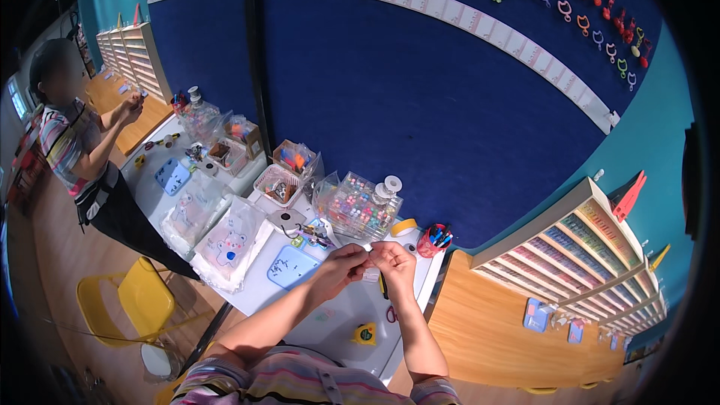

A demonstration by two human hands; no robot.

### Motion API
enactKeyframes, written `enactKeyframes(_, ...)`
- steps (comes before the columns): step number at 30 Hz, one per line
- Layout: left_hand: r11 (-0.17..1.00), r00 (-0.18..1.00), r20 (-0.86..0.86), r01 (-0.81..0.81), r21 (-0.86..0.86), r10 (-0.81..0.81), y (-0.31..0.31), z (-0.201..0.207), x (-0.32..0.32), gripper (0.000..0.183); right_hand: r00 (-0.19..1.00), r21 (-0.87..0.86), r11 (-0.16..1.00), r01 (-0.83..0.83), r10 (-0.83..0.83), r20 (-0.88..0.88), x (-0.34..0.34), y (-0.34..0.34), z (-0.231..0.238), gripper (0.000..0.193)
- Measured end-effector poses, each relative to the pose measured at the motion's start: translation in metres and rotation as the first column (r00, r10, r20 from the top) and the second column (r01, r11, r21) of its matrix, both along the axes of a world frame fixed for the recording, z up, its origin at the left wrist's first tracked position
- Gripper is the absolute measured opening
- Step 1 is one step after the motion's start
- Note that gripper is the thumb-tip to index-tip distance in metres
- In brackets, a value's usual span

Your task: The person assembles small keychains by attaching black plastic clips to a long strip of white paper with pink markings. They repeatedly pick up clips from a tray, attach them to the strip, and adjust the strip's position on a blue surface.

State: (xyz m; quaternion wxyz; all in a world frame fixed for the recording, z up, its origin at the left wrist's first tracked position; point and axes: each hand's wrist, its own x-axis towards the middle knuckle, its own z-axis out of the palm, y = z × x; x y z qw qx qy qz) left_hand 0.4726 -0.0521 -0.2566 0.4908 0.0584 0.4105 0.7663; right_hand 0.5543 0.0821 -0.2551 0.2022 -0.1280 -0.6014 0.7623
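My left hand (341, 268) and my right hand (394, 262) meet above the white table, fingertips pinched close together. Between them is a tiny item, partly dark, too small to name. Left of my hands lies a light blue tray (293, 267) with small dark pieces scattered in it. Pliers and other small tools (318, 235) rest just behind the tray. A slim dark tool with some yellow (383, 286) lies under my right hand, partly hidden. Nearer to me, a yellow packet-like object (365, 334) sits on the table, with red scissor handles (391, 314) beside my right forearm.
Behind my hands stand a clear bead box (361, 206), a white spool (388, 187), yellow tape (403, 226) and a red pen cup (433, 241). A white basket (277, 186) and bear-printed plastic bag (228, 248) are left. A bead rack (564, 255) stands right; the left mirror reflects a person.
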Motion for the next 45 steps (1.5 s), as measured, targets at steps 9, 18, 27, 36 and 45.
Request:
enactKeyframes(9,0.985,0.975,-0.144,0.170,-0.016,-0.171,-0.039,-0.014,-0.073,0.016,0.992,0.114,0.991,0.069,-0.081,0.099,-0.050,-0.041,0.003,0.011)
enactKeyframes(18,0.991,0.953,0.284,-0.072,-0.113,0.102,-0.084,-0.044,-0.158,0.010,0.891,0.700,0.585,0.410,-0.419,-0.172,-0.156,-0.066,0.023,0.007)
enactKeyframes(27,0.968,0.895,0.430,0.199,-0.155,-0.115,-0.143,-0.084,-0.171,0.033,0.451,0.459,-0.276,0.845,-0.095,-0.887,-0.273,0.035,0.207,0.018)
enactKeyframes(36,0.989,0.879,0.475,0.036,-0.143,0.037,-0.196,-0.098,-0.183,0.020,0.145,0.046,-0.504,0.862,0.158,-0.977,-0.361,0.091,0.315,0.016)
enactKeyframes(45,0.973,0.859,0.506,0.043,-0.225,0.080,-0.170,-0.119,-0.196,0.022,0.086,-0.029,-0.576,0.817,0.173,-0.981,-0.371,0.112,0.311,0.018)
